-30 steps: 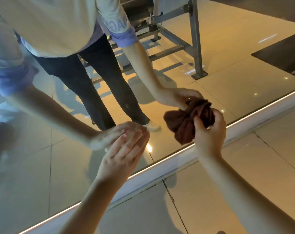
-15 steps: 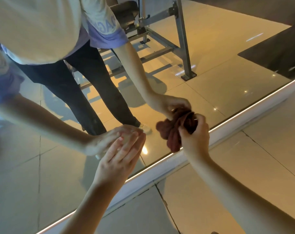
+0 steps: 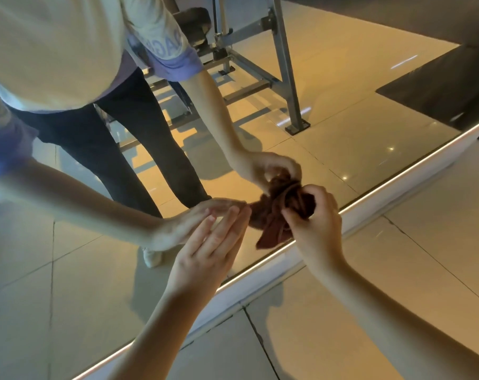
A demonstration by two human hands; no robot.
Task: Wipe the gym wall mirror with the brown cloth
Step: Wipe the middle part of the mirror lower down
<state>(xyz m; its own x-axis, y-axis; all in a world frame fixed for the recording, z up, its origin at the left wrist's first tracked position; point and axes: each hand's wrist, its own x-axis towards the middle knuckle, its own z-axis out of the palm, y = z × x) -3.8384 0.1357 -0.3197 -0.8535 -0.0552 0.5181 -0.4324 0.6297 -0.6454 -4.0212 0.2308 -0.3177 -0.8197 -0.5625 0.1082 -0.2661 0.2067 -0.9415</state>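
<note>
Gripping the brown cloth in a tight bunch, the right hand is curling its fingers and thumb round the wad and holding it against the low part of the gym wall mirror, just above the lit strip at the bottom edge of the glass. The cloth appears to be meeting its own reflection there, so it is probably touching the glass. A loose corner is hanging below the fist, close to the white ledge between the mirror and the floor.

The left hand is lying flat, fingers straight and together and holding nothing. Its fingertips are touching the glass just beside the cloth.

Several things are looking risky to me:

- **Fresh marks:** bare fingertips resting on the glass are likely leaving smudges, and any slide of that hand would be spreading them over an area the cloth may not reach.
- **Hands colliding:** the left hand is sitting right next to the wad, so a stroke towards it would be bumping into the fingers and cutting the pass short.
- **Poor contact:** a crumpled ball is probably touching only on a few folds, which tends to leave streaks and missed bands.
- **Picking up grit:** the dangling corner may be brushing the ledge or floor, gathering dust and dragging it back across the mirror.
- **Losing the cloth:** with so much fabric bunched loosely, a hard push could be working folds out of the grip.
</note>
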